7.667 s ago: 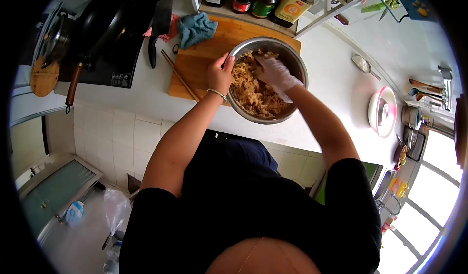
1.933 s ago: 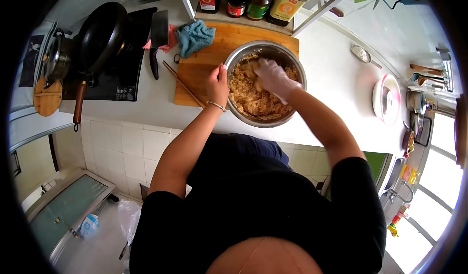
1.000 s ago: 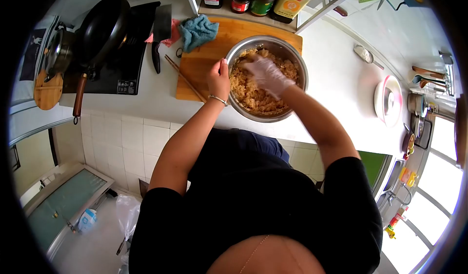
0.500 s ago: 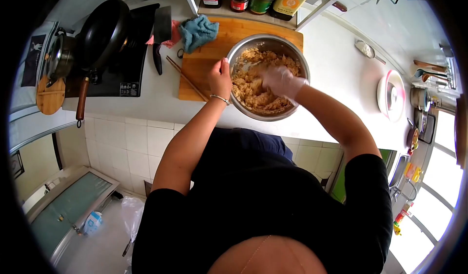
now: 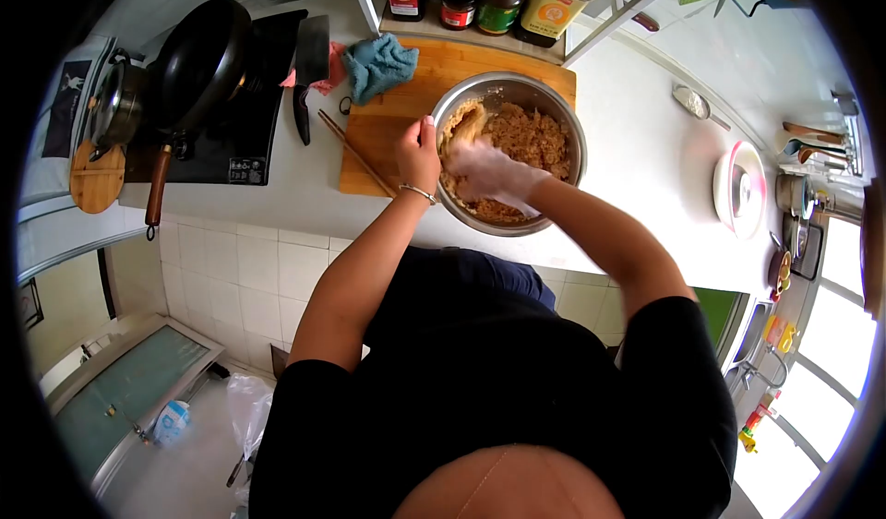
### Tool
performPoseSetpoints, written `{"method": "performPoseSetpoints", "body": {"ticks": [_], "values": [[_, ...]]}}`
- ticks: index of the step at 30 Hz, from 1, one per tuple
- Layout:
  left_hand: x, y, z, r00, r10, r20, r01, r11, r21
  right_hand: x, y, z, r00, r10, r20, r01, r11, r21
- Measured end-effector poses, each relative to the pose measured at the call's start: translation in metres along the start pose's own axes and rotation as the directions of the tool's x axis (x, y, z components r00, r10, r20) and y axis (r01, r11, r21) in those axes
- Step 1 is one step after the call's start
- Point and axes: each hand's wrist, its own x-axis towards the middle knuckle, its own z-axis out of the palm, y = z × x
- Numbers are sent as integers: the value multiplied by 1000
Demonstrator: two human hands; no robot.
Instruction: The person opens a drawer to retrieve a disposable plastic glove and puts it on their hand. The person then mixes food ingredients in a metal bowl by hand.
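A steel bowl (image 5: pixel 576 155) rests partly on the wooden cutting board (image 5: pixel 374 141) and holds a brown, crumbly mixture (image 5: pixel 531 141). My left hand (image 5: pixel 420 156) grips the bowl's left rim, thumb up; a bracelet circles the wrist. Inside the bowl, at the lower left, is my right hand (image 5: pixel 489 176) in a clear plastic glove. It is smeared by motion and touches the mixture; its fingers cannot be made out. A pair of chopsticks (image 5: pixel 355 152) lies over the board's left edge.
A blue cloth (image 5: pixel 380 65) lies on the board's upper left corner. Left of it are a cleaver (image 5: pixel 312 53) and a black pan (image 5: pixel 203 62) on the stove. Bottles and jars (image 5: pixel 459 4) line the shelf behind. A scoop (image 5: pixel 694 104) and a pink-rimmed basin (image 5: pixel 741 190) sit at the right.
My right hand has swept from the bowl's right side to its lower left, and the mixture lies differently. My left hand has stayed on the rim.
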Motion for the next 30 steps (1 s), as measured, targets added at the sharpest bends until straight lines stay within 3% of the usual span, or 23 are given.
{"method": "performPoseSetpoints", "body": {"ticks": [2, 5, 6, 8, 9, 11, 12, 14, 15, 17, 18, 19, 20, 21, 22, 23, 24, 25, 26, 27, 28, 29, 30], "values": [[-3, -1, -3, 1000, 7, -10, -7, 1000, 4, -18, 47, 14, 993, -68, 93, 71, 997, -28], [-2, -1, -5, 998, -43, 42, 41, 998, 37, 3, 64, -2, 962, 128, 241, -67, 967, -246], [-2, -3, -4, 998, -39, 47, 37, 999, 32, 23, 82, 24, 994, 99, 44, -107, 965, 241], [0, -4, -2, 999, -32, 42, 31, 999, 23, 15, 16, -6, 962, 245, -121, -210, 946, 246], [0, -4, -2, 999, -40, 31, 39, 999, 31, 4, 10, 3, 993, -18, -121, 27, 997, 75], [-2, -5, -5, 998, -52, 25, 51, 998, 45, -6, 52, 32, 906, -414, 93, 411, 910, 50], [-1, -5, -3, 1000, -28, 10, 28, 999, 21, -4, 64, 25, 905, -415, 95, 412, 910, 48], [-3, -7, -2, 1000, -10, -2, 10, 1000, -1, -3, 73, 6, 994, 60, 89, -30, 952, -305], [-2, -7, -3, 1000, -20, 19, 20, 1000, -2, 3, 62, 4, 994, 62, 88, -32, 952, -305], [-1, -6, -3, 999, -30, 38, 30, 1000, -2, 20, 16, -2, 963, 193, -189, -130, 945, 301], [-1, -3, -3, 999, -42, 33, 42, 999, -1, 24, 11, 13, 992, 110, 58, -110, 994, -7], [-2, -1, -7, 998, -58, 33, 58, 998, 7, 27, 6, 26, 953, 19, 301, 65, 962, -265], [-4, 0, -9, 998, -60, 36, 59, 998, 10, 12, 44, 54, 970, -236, 66, 245, 934, -261], [-4, 2, -9, 997, -62, 48, 62, 998, 12, -1, 88, 77, 866, -471, -167, 408, 860, -307], [-3, 2, -9, 996, -64, 60, 63, 998, 15, 2, 90, 55, 854, -481, -199, 307, 774, -554], [-4, 0, -10, 996, -66, 62, 66, 998, 15, 1, 70, 29, 966, -246, -79, 233, 961, -146], [-4, -3, -9, 997, -51, 51, 51, 999, 11, -1, 48, 1, 998, 34, 59, -55, 913, 405], [-2, -5, -7, 999, -33, 39, 32, 999, 7, -3, 25, -28, 941, 287, 181, -332, 666, 668], [-2, -6, -6, 999, -32, 38, 32, 999, 5, 8, 20, -6, 973, 224, 49, -226, 902, 368], [-1, -7, -4, 1000, -13, 22, 13, 1000, 13, 13, 20, 13, 993, 110, -50, -110, 994, 0], [-1, -9, -6, 1000, 4, 10, -5, 1000, 25, 5, 19, 23, 978, -181, -109, 158, 969, -189], [-3, -7, -7, 1000, 1, 14, -2, 1000, 28, -2, 35, 31, 978, -178, -108, 156, 971, -183], [-4, -5, -7, 1000, -1, 6, 1, 1000, 10, -10, 57, 31, 992, -113, 48, 113, 994, 7]]}}
